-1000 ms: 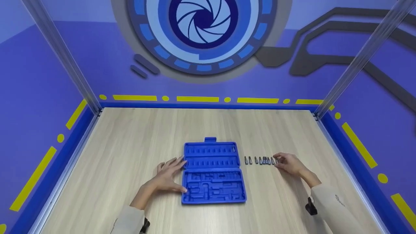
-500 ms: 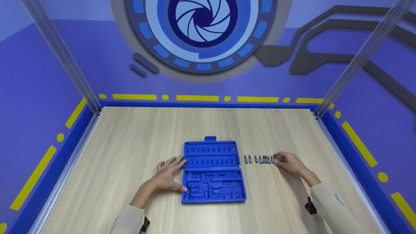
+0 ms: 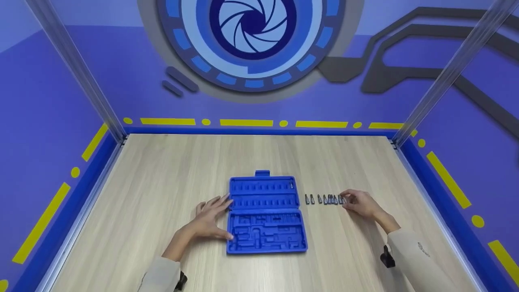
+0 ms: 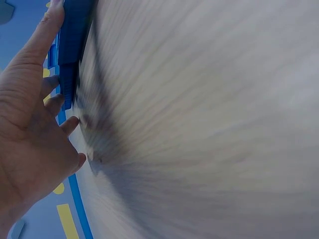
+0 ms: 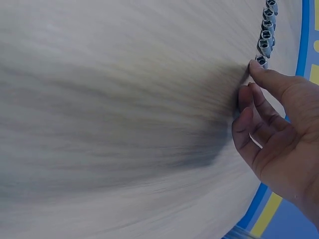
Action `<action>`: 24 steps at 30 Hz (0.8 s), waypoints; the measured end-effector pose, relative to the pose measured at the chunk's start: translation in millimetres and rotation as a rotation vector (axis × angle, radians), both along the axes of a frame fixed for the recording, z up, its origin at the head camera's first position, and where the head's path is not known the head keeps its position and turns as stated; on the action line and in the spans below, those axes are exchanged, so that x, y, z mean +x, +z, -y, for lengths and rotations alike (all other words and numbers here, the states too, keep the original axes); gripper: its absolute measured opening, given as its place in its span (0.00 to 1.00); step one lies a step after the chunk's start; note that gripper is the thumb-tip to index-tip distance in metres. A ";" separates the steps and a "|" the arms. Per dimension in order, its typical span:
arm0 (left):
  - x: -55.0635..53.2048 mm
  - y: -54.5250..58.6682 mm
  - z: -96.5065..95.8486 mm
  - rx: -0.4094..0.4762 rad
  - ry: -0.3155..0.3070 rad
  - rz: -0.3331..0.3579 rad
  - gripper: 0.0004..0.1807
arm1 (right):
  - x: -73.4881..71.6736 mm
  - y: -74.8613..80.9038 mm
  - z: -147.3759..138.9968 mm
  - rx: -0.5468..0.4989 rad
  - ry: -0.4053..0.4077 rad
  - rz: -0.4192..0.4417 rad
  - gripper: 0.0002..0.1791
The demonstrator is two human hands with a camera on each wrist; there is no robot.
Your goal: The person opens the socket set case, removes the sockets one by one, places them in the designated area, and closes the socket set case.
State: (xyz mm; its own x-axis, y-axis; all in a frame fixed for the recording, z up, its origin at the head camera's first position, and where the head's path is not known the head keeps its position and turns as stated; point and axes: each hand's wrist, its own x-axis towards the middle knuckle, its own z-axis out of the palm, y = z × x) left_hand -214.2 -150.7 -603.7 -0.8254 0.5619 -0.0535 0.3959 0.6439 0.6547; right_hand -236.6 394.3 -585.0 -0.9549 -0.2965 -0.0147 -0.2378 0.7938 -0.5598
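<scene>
A blue plastic tool case (image 3: 259, 211) lies unfolded on the table, with many moulded slots and one small metal piece (image 3: 291, 185) in its upper right corner. Along its left edge my left hand (image 3: 210, 219) is spread, thumb on the lower rim and fingertips at the hinge side. To the right of the case stands a row of several metal bit sockets (image 3: 325, 200), square drive holes visible in the right wrist view. My right hand (image 3: 361, 203) pinches the rightmost bit socket (image 5: 261, 61) between thumb and fingers, at the end of the row.
The wood-grain table (image 3: 182, 162) is bounded by a blue back wall (image 3: 121, 81) and side walls with yellow dashes. Clear posts (image 3: 421, 101) rise at the back corners. A latch tab (image 3: 262, 173) sticks out from the case's far edge.
The rightmost bit socket has shifted slightly left toward the row and shows more clearly between my right fingertips. My left hand and the case have stayed in place.
</scene>
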 end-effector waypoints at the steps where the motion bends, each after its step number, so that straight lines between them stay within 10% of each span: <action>1: 0.0 -0.4 0.0 -0.002 0.000 -0.001 0.66 | -0.2 0.0 -0.1 0.003 -0.001 -0.006 0.17; 24: 0.1 0.0 -0.8 -0.002 0.003 -0.002 0.66 | -7.8 26.8 -4.2 -0.008 0.066 0.044 0.20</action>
